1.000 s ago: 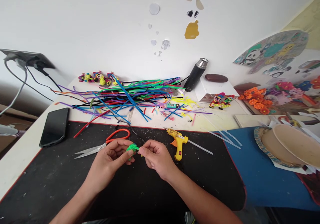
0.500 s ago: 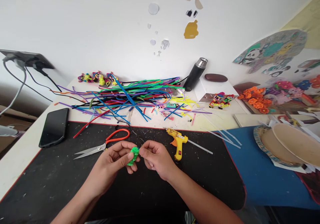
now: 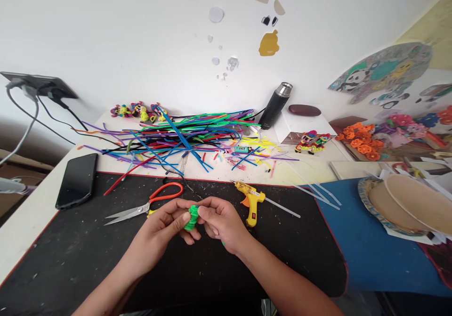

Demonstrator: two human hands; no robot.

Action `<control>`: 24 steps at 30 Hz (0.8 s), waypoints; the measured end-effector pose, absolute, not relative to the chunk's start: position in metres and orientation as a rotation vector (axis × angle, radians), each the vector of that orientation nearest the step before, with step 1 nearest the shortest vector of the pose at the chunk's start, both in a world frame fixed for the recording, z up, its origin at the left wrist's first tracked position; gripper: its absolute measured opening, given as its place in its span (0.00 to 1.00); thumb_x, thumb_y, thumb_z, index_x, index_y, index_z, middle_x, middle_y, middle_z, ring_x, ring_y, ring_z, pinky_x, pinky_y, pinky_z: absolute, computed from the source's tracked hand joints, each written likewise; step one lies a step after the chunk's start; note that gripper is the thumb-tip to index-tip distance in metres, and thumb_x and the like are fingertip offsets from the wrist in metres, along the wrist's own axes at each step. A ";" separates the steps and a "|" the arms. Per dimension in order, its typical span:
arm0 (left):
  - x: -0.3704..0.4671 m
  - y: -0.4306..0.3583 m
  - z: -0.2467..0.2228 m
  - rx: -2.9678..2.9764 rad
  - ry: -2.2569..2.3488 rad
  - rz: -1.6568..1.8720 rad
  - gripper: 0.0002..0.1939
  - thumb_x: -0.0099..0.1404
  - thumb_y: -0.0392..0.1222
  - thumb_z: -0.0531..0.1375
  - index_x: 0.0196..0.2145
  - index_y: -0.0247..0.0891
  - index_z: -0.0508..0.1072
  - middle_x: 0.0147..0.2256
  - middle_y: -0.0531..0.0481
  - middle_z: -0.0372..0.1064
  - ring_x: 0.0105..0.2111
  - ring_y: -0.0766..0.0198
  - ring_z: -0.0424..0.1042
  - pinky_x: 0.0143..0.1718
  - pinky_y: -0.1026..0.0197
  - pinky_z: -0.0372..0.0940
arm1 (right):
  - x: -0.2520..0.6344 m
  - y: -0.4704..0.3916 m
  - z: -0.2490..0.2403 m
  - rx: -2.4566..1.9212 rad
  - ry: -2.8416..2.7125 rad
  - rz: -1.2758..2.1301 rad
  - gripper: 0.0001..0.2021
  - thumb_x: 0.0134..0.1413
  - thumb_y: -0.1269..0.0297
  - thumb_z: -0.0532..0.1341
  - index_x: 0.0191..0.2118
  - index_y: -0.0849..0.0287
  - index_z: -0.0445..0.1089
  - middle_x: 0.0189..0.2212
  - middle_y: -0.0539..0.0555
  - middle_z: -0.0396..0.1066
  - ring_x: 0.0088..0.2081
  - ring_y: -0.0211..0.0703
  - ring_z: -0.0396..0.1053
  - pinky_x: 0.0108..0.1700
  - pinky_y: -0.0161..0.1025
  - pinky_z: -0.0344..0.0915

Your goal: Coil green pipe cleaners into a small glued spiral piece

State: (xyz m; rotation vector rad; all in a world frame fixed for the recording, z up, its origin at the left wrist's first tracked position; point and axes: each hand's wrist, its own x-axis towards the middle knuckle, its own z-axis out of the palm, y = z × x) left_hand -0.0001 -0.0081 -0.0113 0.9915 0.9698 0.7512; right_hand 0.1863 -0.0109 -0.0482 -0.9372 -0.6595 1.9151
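Observation:
Both of my hands meet over the black mat point(image 3: 70, 259) near the table's front. My left hand point(image 3: 165, 229) and my right hand point(image 3: 221, 224) pinch a small green pipe-cleaner coil point(image 3: 192, 217) between their fingertips; the coil stands roughly upright and my fingers hide part of it. Orange-handled scissors point(image 3: 148, 204) lie just beyond my left hand. A yellow glue gun point(image 3: 251, 200) lies just beyond my right hand.
A heap of coloured pipe cleaners point(image 3: 183, 137) covers the white table behind the mat. A black phone point(image 3: 76, 179) lies at the left, a dark flask point(image 3: 275, 105) at the back, paper plates point(image 3: 406, 203) on a blue mat at the right. Small craft figures point(image 3: 312, 141) stand nearby.
The green coil has turned from lying sideways to standing more upright, and my hands have closed in around it and dropped slightly toward me.

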 end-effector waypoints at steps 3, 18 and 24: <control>0.004 -0.008 -0.006 1.065 1.069 0.750 0.21 0.67 0.58 0.68 0.47 0.37 0.82 0.32 0.44 0.83 0.30 0.55 0.81 0.32 0.58 0.77 | 0.186 -0.010 -0.046 -0.973 -0.661 1.886 0.23 0.47 0.46 0.78 0.36 0.60 0.76 0.22 0.45 0.72 0.13 0.25 0.49 0.16 0.31 0.40; 0.006 -0.013 -0.001 1.069 1.180 0.763 0.23 0.60 0.57 0.73 0.47 0.40 0.85 0.35 0.44 0.85 0.32 0.53 0.82 0.39 0.54 0.79 | 0.185 -0.010 -0.044 -0.947 -0.695 1.855 0.22 0.49 0.46 0.77 0.32 0.57 0.71 0.11 0.36 0.56 0.12 0.27 0.46 0.16 0.31 0.39; 0.002 -0.013 -0.010 0.880 1.084 0.810 0.19 0.59 0.53 0.76 0.45 0.40 0.87 0.38 0.43 0.85 0.34 0.54 0.83 0.38 0.57 0.78 | 0.187 -0.011 -0.043 -0.946 -0.716 1.863 0.22 0.48 0.47 0.77 0.32 0.57 0.71 0.12 0.37 0.59 0.12 0.28 0.47 0.16 0.31 0.40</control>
